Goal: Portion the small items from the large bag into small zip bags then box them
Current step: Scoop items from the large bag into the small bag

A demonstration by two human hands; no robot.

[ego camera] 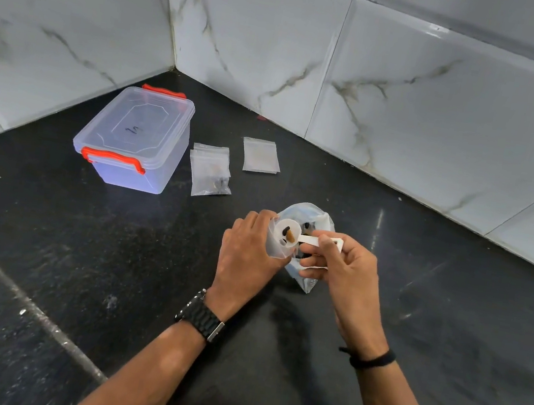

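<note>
My left hand [246, 251] grips a small clear zip bag [277, 249] held open at its mouth. My right hand [340, 269] pinches the handle of a white scoop [287, 233] whose bowl holds a few dark and brown small items over that mouth. Behind and under both hands stands the large clear bag [315, 215] with dark items inside. On the black counter lie filled small zip bags [211, 171] and a flat stack of zip bags [261, 155]. A clear plastic box [136, 139] with red latches stands shut at the left.
The black stone counter [449, 316] meets marble-tiled walls [412, 102] in a corner behind the box. A seam in the counter [25, 301] runs diagonally at the lower left. A watch is on my left wrist and a black band on my right.
</note>
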